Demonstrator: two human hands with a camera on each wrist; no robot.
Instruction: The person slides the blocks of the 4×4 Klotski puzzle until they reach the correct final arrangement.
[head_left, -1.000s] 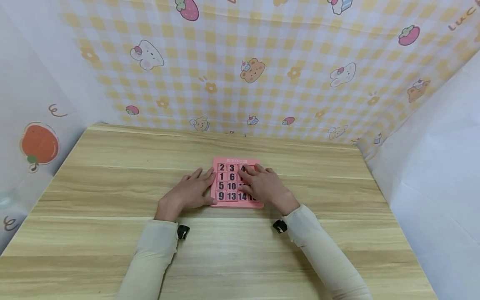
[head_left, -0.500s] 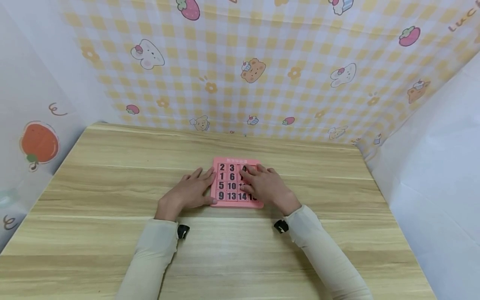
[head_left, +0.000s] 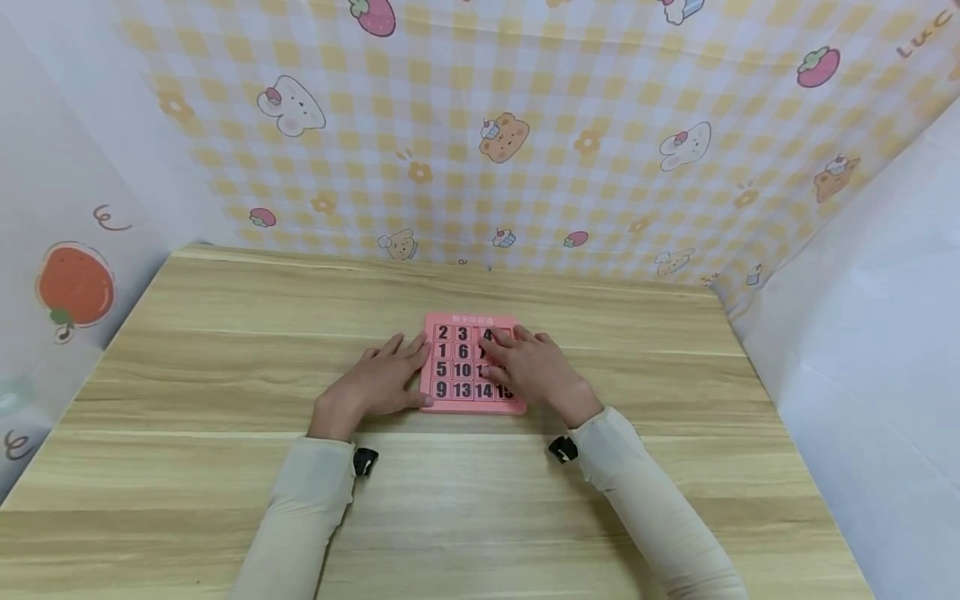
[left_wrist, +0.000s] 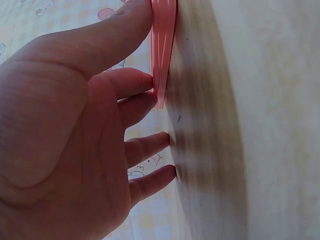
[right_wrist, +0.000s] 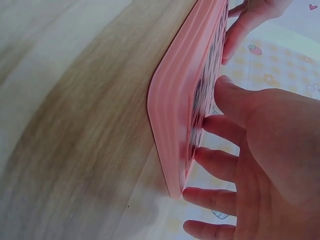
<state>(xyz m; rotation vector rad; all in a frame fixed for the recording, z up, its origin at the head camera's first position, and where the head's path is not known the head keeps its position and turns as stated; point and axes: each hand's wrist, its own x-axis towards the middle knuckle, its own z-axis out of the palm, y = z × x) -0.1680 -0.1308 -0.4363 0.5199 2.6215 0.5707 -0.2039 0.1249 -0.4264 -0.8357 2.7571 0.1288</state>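
A pink sliding number puzzle (head_left: 472, 407) lies flat on the table, its black-numbered tiles facing up. My left hand (head_left: 381, 379) rests at its left side, fingers spread, thumb at the near-left corner. In the left wrist view, two fingertips of the left hand (left_wrist: 100, 115) touch the puzzle's pink side (left_wrist: 162, 50), while the other two reach the table. Over the right-hand tiles lies my right hand (head_left: 538, 371), fingertips on or close above them near the 4 tile (head_left: 487, 334). It covers several tiles there. The right wrist view shows the right hand's fingers (right_wrist: 217, 165) extended, not curled round anything.
The wooden table (head_left: 465, 517) runs out on all sides of the puzzle. Behind it hangs a yellow-checked cloth (head_left: 450, 125) with cartoon prints. White panels stand to the left and right (head_left: 877, 317).
The 4 tile and the right hand's fingers have shifted slightly to the right, away from the 3 tile. My left hand has stayed at the puzzle's left edge.
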